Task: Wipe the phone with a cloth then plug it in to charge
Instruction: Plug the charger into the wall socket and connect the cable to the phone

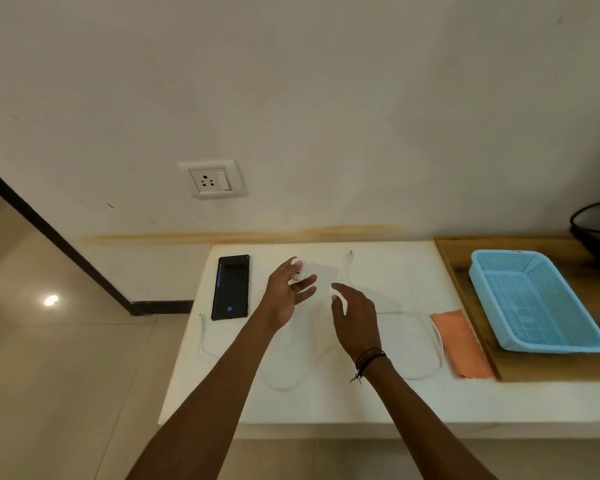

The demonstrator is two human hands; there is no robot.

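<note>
At frame centre, left hand [286, 292] fingers [303, 284] clamp a white charger plug [298, 271].
Right hand [354, 317] hovers, fingers apart; phone [230, 287] lies left on the desk [378, 403], long axis toward the wall; orange cloth [459, 342] right.

At frame centre our left hand [288, 289] pinches the white charger plug [298, 271] above the white surface [378, 403]; our right hand [355, 320] hovers spread beside it. The phone [230, 287] lies left, the orange cloth [459, 342] right, the wall socket [211, 179] upper left.
</note>
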